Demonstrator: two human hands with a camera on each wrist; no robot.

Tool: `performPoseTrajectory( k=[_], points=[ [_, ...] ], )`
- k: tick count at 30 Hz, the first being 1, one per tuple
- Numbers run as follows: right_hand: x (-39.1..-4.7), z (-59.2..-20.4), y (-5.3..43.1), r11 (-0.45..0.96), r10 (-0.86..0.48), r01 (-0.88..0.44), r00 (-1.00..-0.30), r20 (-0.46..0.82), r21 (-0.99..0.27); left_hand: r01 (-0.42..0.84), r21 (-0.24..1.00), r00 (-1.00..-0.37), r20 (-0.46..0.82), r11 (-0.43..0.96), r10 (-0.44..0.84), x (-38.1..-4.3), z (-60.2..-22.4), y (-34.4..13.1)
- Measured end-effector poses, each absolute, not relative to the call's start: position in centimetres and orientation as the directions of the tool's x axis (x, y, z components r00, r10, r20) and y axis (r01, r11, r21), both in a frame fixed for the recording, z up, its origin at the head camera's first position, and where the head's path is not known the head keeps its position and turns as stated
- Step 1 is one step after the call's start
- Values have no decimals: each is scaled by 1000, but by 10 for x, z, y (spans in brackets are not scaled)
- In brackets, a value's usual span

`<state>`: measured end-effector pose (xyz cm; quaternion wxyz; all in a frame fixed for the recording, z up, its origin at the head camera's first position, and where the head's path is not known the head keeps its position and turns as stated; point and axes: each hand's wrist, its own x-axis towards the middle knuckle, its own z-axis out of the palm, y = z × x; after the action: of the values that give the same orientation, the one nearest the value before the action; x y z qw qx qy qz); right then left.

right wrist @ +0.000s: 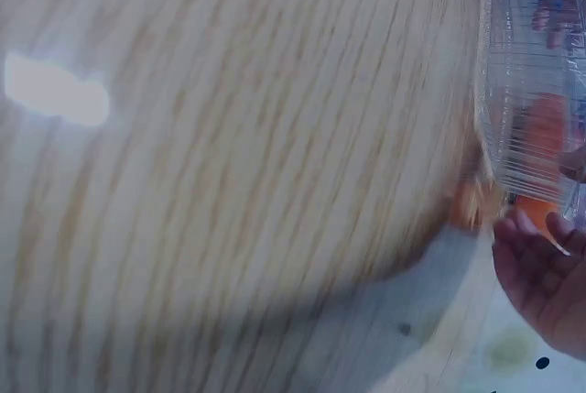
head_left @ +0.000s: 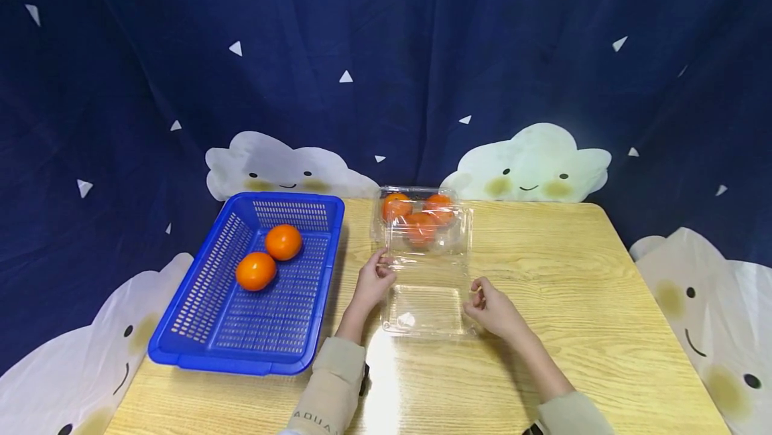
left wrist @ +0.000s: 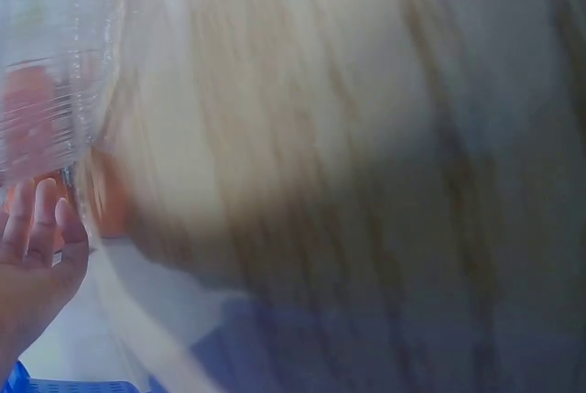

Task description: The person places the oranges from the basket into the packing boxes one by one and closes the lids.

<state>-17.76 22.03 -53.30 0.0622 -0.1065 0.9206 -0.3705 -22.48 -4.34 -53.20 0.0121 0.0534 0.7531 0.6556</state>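
A clear plastic clamshell box (head_left: 423,311) lies opened out in front of me, its lid (head_left: 429,257) on the far side. My left hand (head_left: 372,281) is at the box's left edge, near the fold, fingers loosely bent. At the right edge of the base is my right hand (head_left: 496,311), its fingers relaxed and lightly bent. In the left wrist view, the left fingertips (left wrist: 44,193) come up to the clear plastic (left wrist: 55,54). The right wrist view shows the right hand (right wrist: 545,274) close beside the ribbed plastic (right wrist: 522,72). Neither hand shows a firm grip.
Behind the lid stands another clear box (head_left: 376,227) with three orange round fruits (head_left: 421,228). A blue plastic basket (head_left: 322,301) on the left holds two more orange fruits (head_left: 256,271). The wooden table (head_left: 561,267) ends at a dark blue curtain (head_left: 386,39) with clouds.
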Motion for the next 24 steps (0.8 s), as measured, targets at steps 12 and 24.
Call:
performPoseTrajectory(
  k=[12,24],
  points=[
    [-188,-536,200,921,-180,-191,-982,66,-340,85,964,-996,85,251,10,-234,-558,-50],
    [-189,-539,188,966,-132,-138,-990,43,-219,81,941,-995,98,329,-35,-238,-558,-53]
  ],
)
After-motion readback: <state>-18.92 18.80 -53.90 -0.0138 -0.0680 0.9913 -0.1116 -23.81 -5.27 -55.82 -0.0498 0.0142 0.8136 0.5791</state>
